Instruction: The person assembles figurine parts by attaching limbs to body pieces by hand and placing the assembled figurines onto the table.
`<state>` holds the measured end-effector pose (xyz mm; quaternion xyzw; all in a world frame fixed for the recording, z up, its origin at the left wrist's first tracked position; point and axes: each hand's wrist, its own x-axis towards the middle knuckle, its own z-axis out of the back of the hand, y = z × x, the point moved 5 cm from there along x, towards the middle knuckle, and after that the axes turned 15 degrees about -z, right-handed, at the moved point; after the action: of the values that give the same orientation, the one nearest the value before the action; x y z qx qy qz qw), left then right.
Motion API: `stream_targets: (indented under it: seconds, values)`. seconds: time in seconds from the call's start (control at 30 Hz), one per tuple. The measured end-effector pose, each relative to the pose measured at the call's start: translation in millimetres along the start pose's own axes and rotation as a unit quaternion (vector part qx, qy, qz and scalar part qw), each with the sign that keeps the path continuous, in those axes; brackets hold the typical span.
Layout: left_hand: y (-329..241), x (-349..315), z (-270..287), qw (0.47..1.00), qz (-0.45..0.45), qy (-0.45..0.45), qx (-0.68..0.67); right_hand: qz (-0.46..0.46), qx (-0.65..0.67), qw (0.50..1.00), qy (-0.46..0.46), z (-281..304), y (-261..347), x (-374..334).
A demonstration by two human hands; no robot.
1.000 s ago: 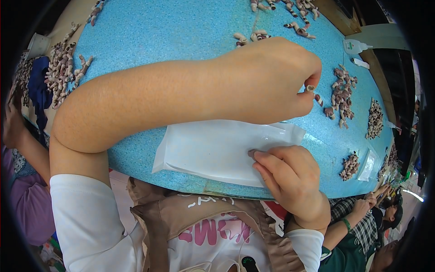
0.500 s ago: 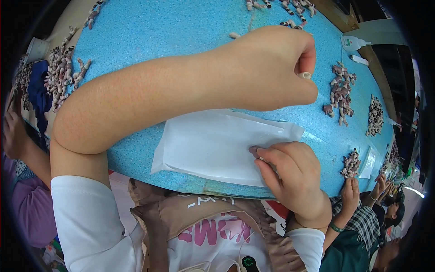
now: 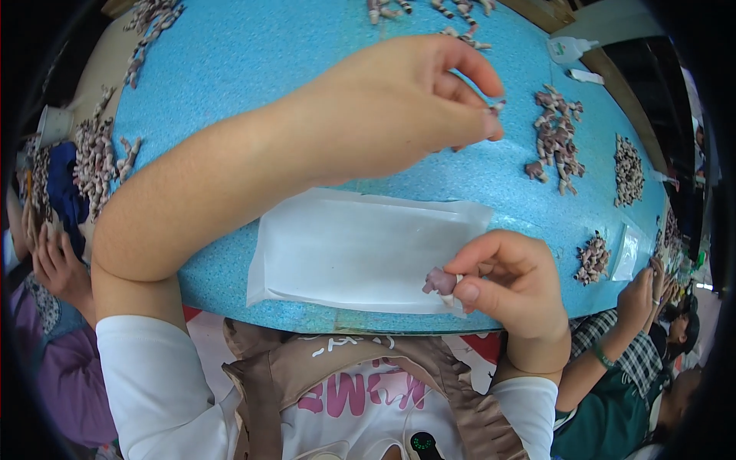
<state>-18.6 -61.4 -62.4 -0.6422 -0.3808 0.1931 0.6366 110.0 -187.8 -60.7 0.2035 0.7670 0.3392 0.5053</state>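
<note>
My left hand [image 3: 383,115] is raised over the table, its forearm crossing from the left. Its thumb and forefinger pinch a tiny light-and-dark piece [image 3: 498,107], too small to make out clearly. Lower down, my right hand [image 3: 517,287] grips a small mauve figurine [image 3: 440,281] with whitish limb ends between thumb and fingers. The figurine is over the near right part of a flat white tray-like sheet [image 3: 337,245] with raised edges. Fingers of my right hand partly cover the figurine's right side.
The blue table [image 3: 230,92] carries a pile of mauve figurines [image 3: 560,138] and a heap of small pieces [image 3: 629,170]. Striped pieces [image 3: 464,38] lie at the far side. A white glue bottle [image 3: 567,49] stands far right. Other people's hands [image 3: 636,295] work nearby.
My left hand has shifted slightly left and its fingers have loosened, showing the tiny piece. The right hand has turned, bringing more of the mauve figurine into sight.
</note>
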Motion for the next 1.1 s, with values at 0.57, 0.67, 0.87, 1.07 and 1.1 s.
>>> stream_targets:
  seconds: [0.57, 0.67, 0.87, 1.07, 1.1]
  values:
    - [-5.7, -17.2, -19.3, 0.977, 0.081, 0.017, -0.194, 0.211, 0.187, 0.959, -0.007, 28.4, 18.4, -4.3]
    - [-8.8, -21.1, -23.8, 0.972, 0.073, 0.009, -0.221, 0.21, 0.192, 0.957, -0.06, 28.6, 16.4, -1.3]
    - [-9.3, -23.4, -27.3, 0.97, 0.081, 0.004, -0.231, 0.21, 0.172, 0.961, -0.056, 31.0, 13.3, -1.2]
    - [-11.3, -24.2, -26.1, 0.976, 0.072, -0.02, -0.206, 0.217, 0.099, 0.961, -0.138, 27.4, 15.7, -4.6]
    - [-11.7, -24.7, -27.4, 0.976, 0.073, -0.019, -0.206, 0.222, 0.066, 0.958, -0.168, 27.7, 16.9, -6.0]
